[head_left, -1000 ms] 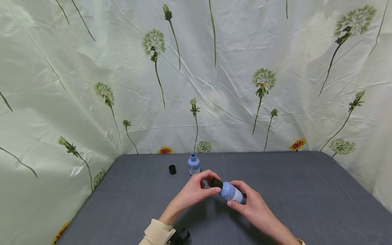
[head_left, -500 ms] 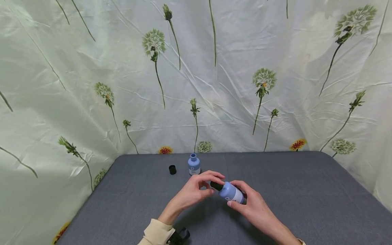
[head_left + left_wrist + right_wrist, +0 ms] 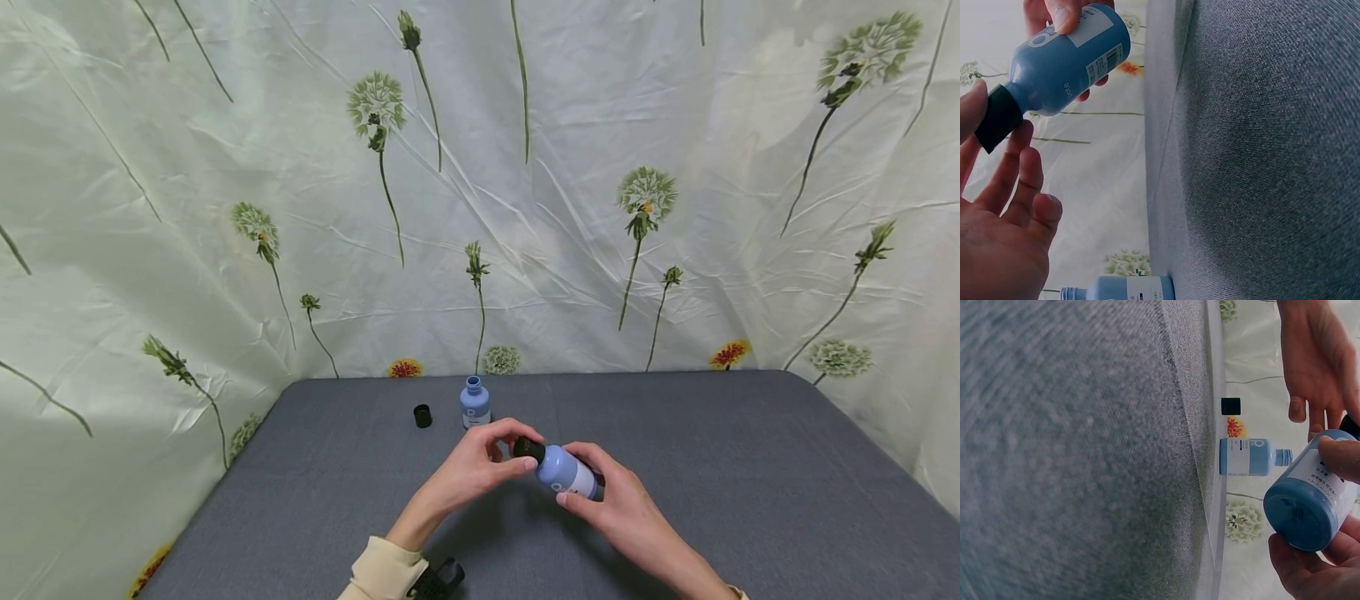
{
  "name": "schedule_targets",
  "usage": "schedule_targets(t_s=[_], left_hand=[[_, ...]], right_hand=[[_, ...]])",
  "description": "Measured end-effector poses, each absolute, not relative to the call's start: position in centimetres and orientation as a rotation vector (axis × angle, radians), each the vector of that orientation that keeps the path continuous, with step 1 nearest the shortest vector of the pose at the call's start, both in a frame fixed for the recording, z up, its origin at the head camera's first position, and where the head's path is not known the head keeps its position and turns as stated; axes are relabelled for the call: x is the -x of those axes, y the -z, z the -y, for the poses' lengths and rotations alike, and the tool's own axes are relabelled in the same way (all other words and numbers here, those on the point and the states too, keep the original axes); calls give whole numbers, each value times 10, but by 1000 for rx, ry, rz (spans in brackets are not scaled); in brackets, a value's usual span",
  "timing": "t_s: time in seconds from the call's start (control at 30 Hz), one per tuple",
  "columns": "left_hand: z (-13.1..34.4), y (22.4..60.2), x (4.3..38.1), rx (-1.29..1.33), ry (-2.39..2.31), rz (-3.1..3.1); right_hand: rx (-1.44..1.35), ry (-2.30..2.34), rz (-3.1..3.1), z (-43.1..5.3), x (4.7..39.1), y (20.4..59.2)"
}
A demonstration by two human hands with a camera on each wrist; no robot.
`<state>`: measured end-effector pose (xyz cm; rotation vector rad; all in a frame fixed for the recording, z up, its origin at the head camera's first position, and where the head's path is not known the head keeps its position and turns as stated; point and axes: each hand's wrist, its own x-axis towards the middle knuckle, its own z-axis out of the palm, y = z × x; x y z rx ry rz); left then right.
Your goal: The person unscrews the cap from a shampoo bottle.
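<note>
A small blue bottle [image 3: 562, 469] with a white label is held tilted above the table, its neck toward the left. My right hand [image 3: 628, 503] grips its body, thumb on the near side and fingers behind. On its neck sits a black cap [image 3: 999, 119], which my left hand [image 3: 480, 463] pinches between thumb and fingers. The left wrist view shows that hand's other fingers spread below the cap. A second blue bottle [image 3: 475, 403], uncapped, stands upright behind the left hand. To its left, a loose black cap [image 3: 422, 416] is on the table.
The table [image 3: 712, 467] has a dark grey cloth surface. A pale curtain [image 3: 562, 208] with a dandelion print hangs at its back edge and sides. A black strap device [image 3: 437, 579] is on the left wrist, beside a cream sleeve [image 3: 388, 569].
Half a second ago the left thumb was off the cap and the fingers lay stretched over it; now thumb and fingers pinch it again. The right hand and bottle have stayed in place.
</note>
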<state>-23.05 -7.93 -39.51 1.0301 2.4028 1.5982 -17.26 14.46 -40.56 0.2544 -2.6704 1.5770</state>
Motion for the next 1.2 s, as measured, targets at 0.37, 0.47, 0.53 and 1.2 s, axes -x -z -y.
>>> schedule_targets(t_s=[0.37, 0.47, 0.53, 1.2], left_hand=[[75, 397, 230, -934, -1600, -2470], [75, 396, 229, -979, -1622, -2444], [77, 395, 230, -1045, -1642, -2396], [78, 393, 227, -1087, -1532, -2404]], right_hand=[[-254, -1573, 2674, -144, 172, 407], [-249, -1569, 2676, -144, 173, 408], [-245, -1563, 2681, -144, 173, 408], [-220, -1527, 2683, -143, 172, 406]])
